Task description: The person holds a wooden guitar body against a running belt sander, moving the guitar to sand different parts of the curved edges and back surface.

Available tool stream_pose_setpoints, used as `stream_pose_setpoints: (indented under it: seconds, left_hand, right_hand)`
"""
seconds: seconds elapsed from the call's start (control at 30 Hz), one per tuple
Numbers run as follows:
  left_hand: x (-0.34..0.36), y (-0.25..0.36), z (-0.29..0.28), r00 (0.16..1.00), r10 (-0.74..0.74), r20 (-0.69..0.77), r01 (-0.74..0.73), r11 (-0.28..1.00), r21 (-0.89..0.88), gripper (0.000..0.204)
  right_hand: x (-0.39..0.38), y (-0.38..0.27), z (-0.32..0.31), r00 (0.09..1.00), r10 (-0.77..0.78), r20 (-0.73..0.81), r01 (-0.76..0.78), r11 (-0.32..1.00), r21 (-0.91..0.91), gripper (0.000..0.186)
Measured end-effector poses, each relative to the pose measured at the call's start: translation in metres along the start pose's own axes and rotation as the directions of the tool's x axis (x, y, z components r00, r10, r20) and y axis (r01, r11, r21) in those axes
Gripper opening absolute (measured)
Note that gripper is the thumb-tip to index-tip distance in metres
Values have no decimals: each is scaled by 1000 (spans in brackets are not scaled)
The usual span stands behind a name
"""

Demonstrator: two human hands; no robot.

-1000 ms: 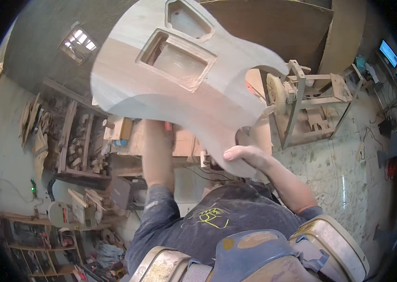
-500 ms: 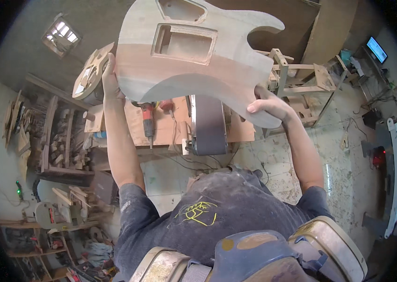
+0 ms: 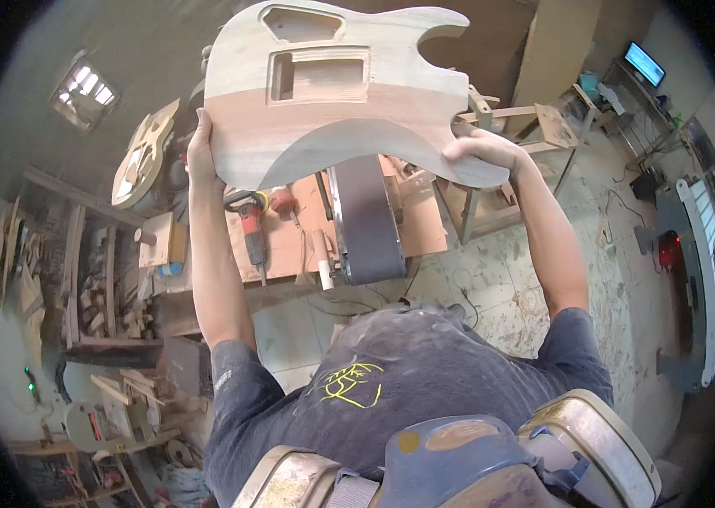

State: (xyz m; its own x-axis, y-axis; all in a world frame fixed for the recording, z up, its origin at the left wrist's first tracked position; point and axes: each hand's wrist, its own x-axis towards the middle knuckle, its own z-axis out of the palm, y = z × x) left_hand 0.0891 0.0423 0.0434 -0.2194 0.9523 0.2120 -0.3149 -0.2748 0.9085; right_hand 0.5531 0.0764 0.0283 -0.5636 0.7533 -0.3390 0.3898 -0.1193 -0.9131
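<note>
An unfinished wooden electric guitar body (image 3: 324,114) is raised in front of me between my two hands. It is pale wood with a pinkish band across the middle, two routed cavities and a curved, darker bevel along its near edge. My left hand (image 3: 203,152) grips its left end, thumb up along the side. At the right, my right hand (image 3: 484,148) clasps the horn, with the thumb on the facing side and the other fingers mostly hidden behind. Below the body stands a belt sander (image 3: 368,224) with a wide dark belt.
A red angle grinder (image 3: 252,229) lies on the workbench (image 3: 290,254), left of the sander. Another guitar body (image 3: 146,157) stands at the far left. A wooden frame stand (image 3: 480,203) is at the right, a lit monitor (image 3: 645,63) farther back. Cables run over the tiled floor (image 3: 493,271).
The guitar body, held in both hands, has shifted slightly left and now shows more of its upper edge. My view has turned a little, so the bench and sander appear shifted.
</note>
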Motion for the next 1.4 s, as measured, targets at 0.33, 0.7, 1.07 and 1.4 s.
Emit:
stream_pose_setpoints:
  seconds: [0.33, 0.7, 1.07, 1.4]
  left_hand:
    - [12, -40, -15, 997, 53, 63, -35, 966, -257, 49]
    - [21, -53, -24, 988, 92, 121, -47, 940, -337, 55]
    - [20, -58, -17, 987, 130, 95, -99, 955, -280, 54]
    - [22, -55, -11, 987, 152, 54, -135, 960, -246, 51]
  right_hand:
    - [20, -12, -26, 997, -72, 11, 20, 411, 911, 44]
    - [4, -35, -14, 980, -179, 83, 52, 641, 766, 116]
    - [-12, -45, -18, 974, -221, 42, 210, 959, 189, 118]
    - [-9, -38, -20, 987, -94, -130, 123, 964, 234, 103]
